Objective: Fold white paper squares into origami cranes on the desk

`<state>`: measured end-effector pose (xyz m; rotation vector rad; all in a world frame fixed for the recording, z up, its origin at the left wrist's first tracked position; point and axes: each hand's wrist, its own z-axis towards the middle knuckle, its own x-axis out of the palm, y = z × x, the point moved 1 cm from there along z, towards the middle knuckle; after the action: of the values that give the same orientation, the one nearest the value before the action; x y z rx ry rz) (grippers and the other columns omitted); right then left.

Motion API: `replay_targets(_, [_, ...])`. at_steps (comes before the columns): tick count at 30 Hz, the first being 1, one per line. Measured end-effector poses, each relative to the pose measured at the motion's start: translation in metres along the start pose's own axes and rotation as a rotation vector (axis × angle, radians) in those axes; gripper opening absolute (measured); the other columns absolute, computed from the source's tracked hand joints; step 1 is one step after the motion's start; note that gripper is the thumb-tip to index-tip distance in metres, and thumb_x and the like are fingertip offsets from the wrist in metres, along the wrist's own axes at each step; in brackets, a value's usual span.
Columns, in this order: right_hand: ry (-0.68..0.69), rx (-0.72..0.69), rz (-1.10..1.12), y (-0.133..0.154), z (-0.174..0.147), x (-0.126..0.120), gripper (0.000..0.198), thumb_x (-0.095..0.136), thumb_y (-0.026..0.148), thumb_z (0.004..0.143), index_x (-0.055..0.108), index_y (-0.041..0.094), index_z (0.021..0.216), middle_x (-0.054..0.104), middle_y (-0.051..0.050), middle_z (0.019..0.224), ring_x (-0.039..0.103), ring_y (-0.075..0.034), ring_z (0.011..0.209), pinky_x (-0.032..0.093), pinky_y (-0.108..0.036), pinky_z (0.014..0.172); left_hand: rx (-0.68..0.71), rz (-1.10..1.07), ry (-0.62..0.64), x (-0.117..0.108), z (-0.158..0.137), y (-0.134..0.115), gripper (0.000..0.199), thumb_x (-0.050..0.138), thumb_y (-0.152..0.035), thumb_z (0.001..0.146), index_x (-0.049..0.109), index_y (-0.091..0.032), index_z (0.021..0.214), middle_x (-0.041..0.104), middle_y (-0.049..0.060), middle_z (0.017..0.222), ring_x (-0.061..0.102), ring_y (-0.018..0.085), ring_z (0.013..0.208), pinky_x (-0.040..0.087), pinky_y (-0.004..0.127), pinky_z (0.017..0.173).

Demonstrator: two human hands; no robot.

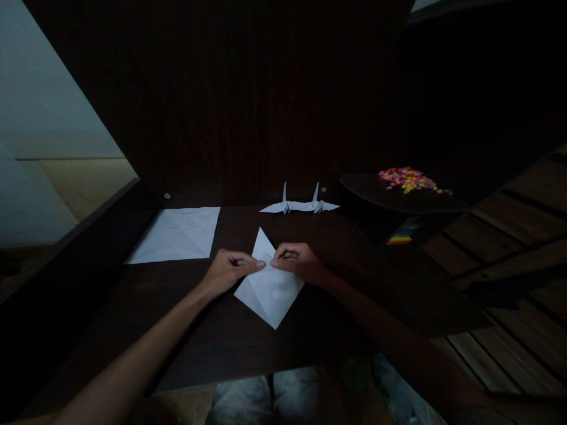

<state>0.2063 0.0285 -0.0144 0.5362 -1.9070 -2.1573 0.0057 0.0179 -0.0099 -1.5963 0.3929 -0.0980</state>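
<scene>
Between my hands is a white sheet of origami paper [272,298], folded in part, with one point toward the back and one toward me. My left hand [228,270] pinches it from the left, the thumb lying on top near the middle. From the right, my right hand [301,262] pinches the same paper, its thumb close to the left one. The fingers beneath are partly hidden. Behind the paper stand two white folded paper cranes [284,206], side by side, with their wings touching or overlapping.
A creased white sheet [177,234] lies at the back left of the dark wooden desk [186,330]. Several small colourful pieces [407,179] are heaped on a dark rounded shelf [363,188] at the right. A dark panel [248,106] rises behind, and a low side board [80,260] borders the left.
</scene>
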Motion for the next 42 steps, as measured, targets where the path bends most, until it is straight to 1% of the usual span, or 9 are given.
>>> replay_targets(3, [-0.019,0.024,0.013,-0.001,0.000,0.001,0.018,0.071,0.031,0.067,0.062,0.016,0.074,0.059,0.001,0.067,0.055,-0.011,0.062,0.041,-0.023,0.057,0.014,0.004,0.008,0.001,0.000,0.000,0.024,0.076,-0.038,0.065,0.073,-0.015,0.069,0.071,0.005,0.068,0.062,0.017,0.061,0.045,0.023,0.054])
replay_targets(6, [-0.028,0.042,0.023,-0.002,0.000,0.002,0.020,0.072,0.032,0.065,0.062,0.016,0.071,0.059,0.001,0.066,0.055,-0.011,0.061,0.042,-0.023,0.057,0.039,-0.012,0.009,0.003,-0.001,-0.001,0.022,0.077,-0.035,0.064,0.071,-0.015,0.072,0.070,0.004,0.067,0.062,0.015,0.060,0.045,0.022,0.053])
replay_targets(10, [-0.015,0.052,0.038,-0.001,-0.001,0.004,0.025,0.077,0.033,0.060,0.060,0.016,0.067,0.061,0.000,0.066,0.056,-0.012,0.062,0.042,-0.023,0.058,0.067,-0.056,-0.009,0.006,-0.001,-0.002,0.028,0.078,-0.033,0.062,0.068,-0.015,0.080,0.070,0.004,0.071,0.063,0.015,0.062,0.047,0.023,0.056])
replay_targets(15, [-0.011,0.059,0.066,-0.002,-0.003,0.006,0.029,0.080,0.035,0.056,0.060,0.015,0.066,0.060,0.001,0.062,0.055,-0.011,0.059,0.041,-0.022,0.055,0.111,-0.029,-0.032,0.009,-0.001,-0.002,0.027,0.076,-0.036,0.065,0.067,-0.013,0.074,0.069,0.005,0.069,0.062,0.014,0.061,0.046,0.022,0.055])
replay_targets(19, [-0.026,0.068,0.096,-0.001,-0.003,0.008,0.031,0.081,0.034,0.053,0.059,0.015,0.064,0.058,0.003,0.059,0.053,-0.009,0.054,0.039,-0.021,0.051,0.135,-0.016,-0.024,0.009,-0.001,-0.003,0.025,0.075,-0.035,0.067,0.067,-0.012,0.073,0.068,0.004,0.067,0.060,0.012,0.058,0.045,0.020,0.052])
replay_targets(26, [-0.024,0.089,0.120,0.001,-0.003,0.010,0.030,0.080,0.035,0.055,0.058,0.015,0.063,0.060,0.002,0.059,0.054,-0.010,0.054,0.040,-0.022,0.051,0.116,-0.037,0.003,0.009,-0.002,-0.004,0.024,0.074,-0.034,0.068,0.067,-0.012,0.074,0.068,0.004,0.068,0.060,0.012,0.060,0.044,0.019,0.052])
replay_targets(34, [-0.031,0.056,0.084,-0.001,-0.003,0.009,0.029,0.079,0.035,0.058,0.058,0.015,0.065,0.057,0.003,0.059,0.050,-0.008,0.052,0.037,-0.021,0.049,0.094,-0.095,0.011,0.009,-0.002,-0.002,0.024,0.076,-0.032,0.066,0.065,-0.013,0.075,0.068,0.004,0.071,0.062,0.013,0.062,0.045,0.019,0.053])
replay_targets(38, [-0.047,0.018,0.058,0.001,-0.002,0.009,0.028,0.078,0.034,0.059,0.058,0.016,0.066,0.052,0.005,0.056,0.046,-0.007,0.050,0.036,-0.020,0.048,0.097,-0.127,0.017,0.010,0.000,0.001,0.025,0.076,-0.031,0.066,0.063,-0.013,0.077,0.068,0.004,0.073,0.062,0.012,0.064,0.046,0.019,0.056])
replay_targets(42, [-0.077,-0.021,0.065,0.001,-0.001,0.009,0.030,0.079,0.030,0.057,0.054,0.017,0.067,0.053,0.005,0.059,0.047,-0.007,0.053,0.036,-0.020,0.050,0.113,-0.176,0.000,0.010,0.001,0.004,0.029,0.077,-0.027,0.066,0.056,-0.014,0.082,0.063,-0.002,0.064,0.060,0.009,0.057,0.043,0.017,0.052])
